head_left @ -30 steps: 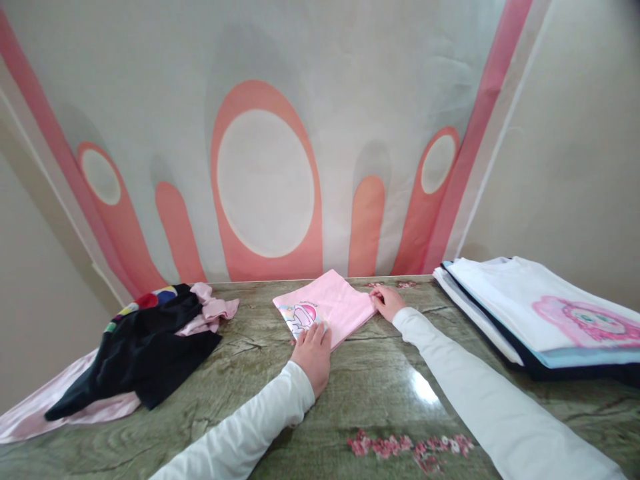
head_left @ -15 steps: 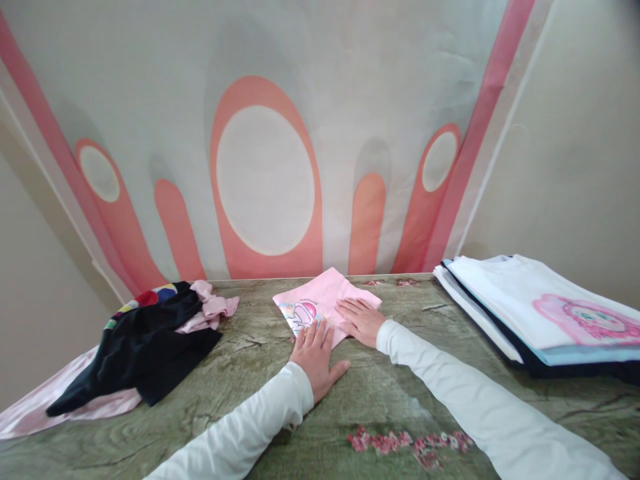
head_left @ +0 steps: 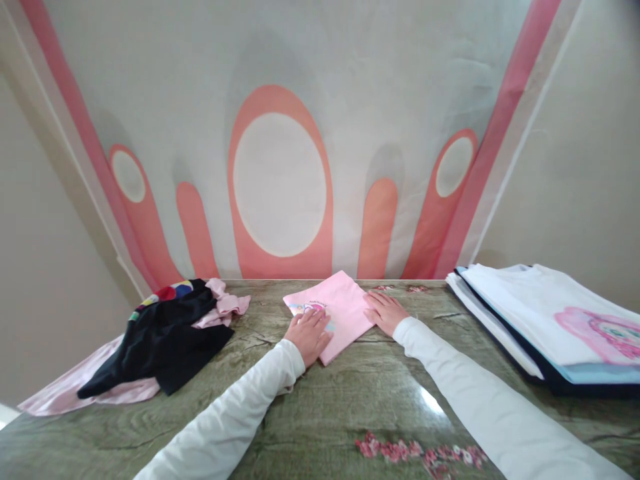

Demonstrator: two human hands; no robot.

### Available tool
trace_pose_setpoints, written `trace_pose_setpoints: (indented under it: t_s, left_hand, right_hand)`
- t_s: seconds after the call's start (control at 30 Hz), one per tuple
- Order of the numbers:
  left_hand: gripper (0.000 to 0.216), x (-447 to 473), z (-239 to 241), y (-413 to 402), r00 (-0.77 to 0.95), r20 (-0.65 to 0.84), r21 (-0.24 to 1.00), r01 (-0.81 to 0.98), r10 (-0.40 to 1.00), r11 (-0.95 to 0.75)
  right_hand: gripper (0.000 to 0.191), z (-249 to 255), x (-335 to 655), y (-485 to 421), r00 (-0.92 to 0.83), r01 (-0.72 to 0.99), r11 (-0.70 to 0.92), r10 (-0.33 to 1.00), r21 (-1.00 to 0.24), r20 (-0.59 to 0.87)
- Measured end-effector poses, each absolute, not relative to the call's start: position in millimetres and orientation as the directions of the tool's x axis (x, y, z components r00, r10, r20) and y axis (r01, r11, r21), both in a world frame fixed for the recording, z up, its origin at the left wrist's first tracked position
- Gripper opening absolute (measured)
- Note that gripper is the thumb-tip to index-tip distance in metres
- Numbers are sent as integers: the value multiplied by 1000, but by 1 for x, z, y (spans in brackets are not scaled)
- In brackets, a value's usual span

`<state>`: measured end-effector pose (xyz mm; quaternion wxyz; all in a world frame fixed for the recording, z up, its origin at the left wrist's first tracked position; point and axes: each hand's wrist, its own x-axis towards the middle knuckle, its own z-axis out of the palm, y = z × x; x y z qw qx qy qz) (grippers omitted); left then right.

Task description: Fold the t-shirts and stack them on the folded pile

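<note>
Pink cloth (head_left: 345, 310) | under left hand (head_left: 309, 335) | right hand (head_left: 385, 313) at edge

Soft, diffuse light is recorded. A patch of glare (head_left: 431, 401) is reflected by the table (head_left: 310, 433). Fine detail is slightly softened; the extreme upper-right corner is darkened.

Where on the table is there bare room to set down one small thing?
The table is bare on the near side of the pink garment, between the white sleeves; left of that garment, up to the rumpled clothes; and between the right sleeve and the folded stack. It is crowded at the pink garment, where the left hand and right hand rest.
</note>
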<state>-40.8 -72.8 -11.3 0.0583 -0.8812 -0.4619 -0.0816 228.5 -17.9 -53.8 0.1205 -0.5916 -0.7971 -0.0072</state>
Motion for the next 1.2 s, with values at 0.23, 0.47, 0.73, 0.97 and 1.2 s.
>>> trace_pose_setpoints:
  t_s: [0.23,0.47,0.73,0.97,1.2]
  left_hand:
    - [53,-76,-32,-38,468,216,-40,881,857,-471]
    - [54,-79,-41,-28,440,228,-20,894,869,-447]
    - [47,-101,-42,-9,277,143,70,955,950,-289]
    - [45,-110,-37,-5,226,157,46,971,961,-236]
    - [36,-102,-21,-18,181,226,8,982,957,-188]
  right_hand:
    - [39,-34,208,-37,-325,923,380,852,-59,410]
    - [43,-21,146,-88,-585,701,690,701,-180,407]
    - [40,-18,127,-111,-699,556,792,610,-251,373]
    - [43,-14,124,-115,-587,670,694,712,-262,386]
    - [16,6,143,-109,-529,843,537,832,-8,169]
